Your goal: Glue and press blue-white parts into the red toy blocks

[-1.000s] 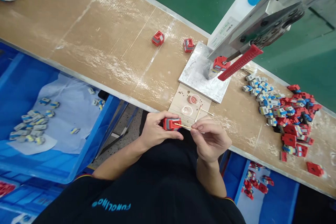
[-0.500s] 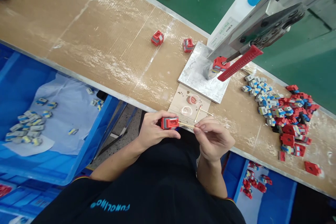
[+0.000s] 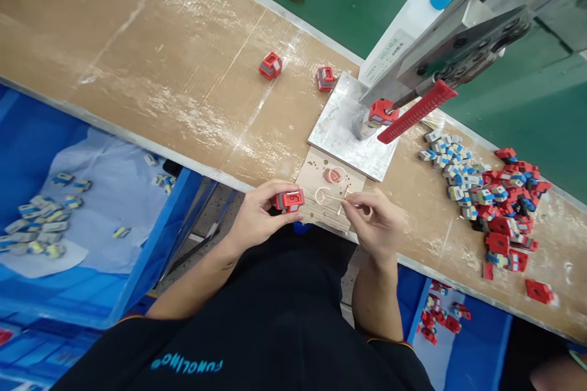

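My left hand point(image 3: 261, 218) grips a red toy piece point(image 3: 290, 200) between thumb and fingers at the table's front edge. A thin wooden stick point(image 3: 334, 198) is pinched in my right hand point(image 3: 373, 220), and its tip lies over a small round clear dish point(image 3: 323, 195). Beside that dish is another with reddish contents point(image 3: 335, 175), both on a spotted cardboard piece point(image 3: 307, 180). Just behind stands a metal plate point(image 3: 339, 128) with a red-handled toggle clamp point(image 3: 417, 111), whose rod meets a red toy piece point(image 3: 382, 112).
A white bottle with a blue nozzle point(image 3: 394, 36) stands behind the clamp. Heaped red pieces point(image 3: 499, 226) and grey-blue-yellow pieces point(image 3: 452, 159) lie at right. Blue bins point(image 3: 151, 263) sit below the table point(image 3: 183, 73). Part of another person's arm point(image 3: 557, 374) shows at lower right.
My right hand has brought the stick away from the red piece to the clear dish. My left hand, with the red piece, has moved slightly left and up.
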A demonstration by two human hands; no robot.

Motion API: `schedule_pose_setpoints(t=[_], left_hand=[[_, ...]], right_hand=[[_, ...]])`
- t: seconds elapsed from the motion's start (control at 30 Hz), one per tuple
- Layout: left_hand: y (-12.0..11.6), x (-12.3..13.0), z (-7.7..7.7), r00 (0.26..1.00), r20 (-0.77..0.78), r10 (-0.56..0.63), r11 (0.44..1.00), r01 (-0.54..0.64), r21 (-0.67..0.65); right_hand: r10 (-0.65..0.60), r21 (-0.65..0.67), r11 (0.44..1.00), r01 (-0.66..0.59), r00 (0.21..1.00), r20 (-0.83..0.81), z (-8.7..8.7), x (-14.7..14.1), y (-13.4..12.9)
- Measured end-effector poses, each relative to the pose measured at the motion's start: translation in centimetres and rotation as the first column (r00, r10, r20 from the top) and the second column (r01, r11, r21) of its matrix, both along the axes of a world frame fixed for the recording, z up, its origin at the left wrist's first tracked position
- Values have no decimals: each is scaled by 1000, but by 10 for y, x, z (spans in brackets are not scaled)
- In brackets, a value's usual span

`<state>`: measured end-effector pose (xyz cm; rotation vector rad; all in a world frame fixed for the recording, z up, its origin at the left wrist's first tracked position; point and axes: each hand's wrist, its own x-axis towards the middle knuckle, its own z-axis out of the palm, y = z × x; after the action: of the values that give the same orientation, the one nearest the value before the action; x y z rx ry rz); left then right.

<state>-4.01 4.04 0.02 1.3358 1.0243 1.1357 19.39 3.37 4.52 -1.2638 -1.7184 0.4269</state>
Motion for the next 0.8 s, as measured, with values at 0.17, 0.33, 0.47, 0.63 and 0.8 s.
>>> schedule_pose_setpoints(t=[0.17, 0.33, 0.47, 0.63, 0.8], left_hand=[[-1, 6, 4, 996, -32, -83, 994, 85, 70], [-1, 9, 9, 990, -34, -140, 987, 143, 80], [-1, 8, 10, 990, -36, -133, 987, 136, 88], [-2, 7, 11, 990, -37, -137, 986, 140, 95], [-2, 4, 11, 992, -63, -113, 990, 117, 75]], right_hand=[[75, 91, 995, -49, 945, -317, 13, -17, -10], [109, 46, 994, -99, 935, -337, 9, -32, -8], [119, 20, 993, -119, 940, -319, 5, -34, -6], [160, 23, 987, -161, 934, -318, 8, -35, -7], [50, 50, 998, -36, 952, -303, 6, -17, -7]])
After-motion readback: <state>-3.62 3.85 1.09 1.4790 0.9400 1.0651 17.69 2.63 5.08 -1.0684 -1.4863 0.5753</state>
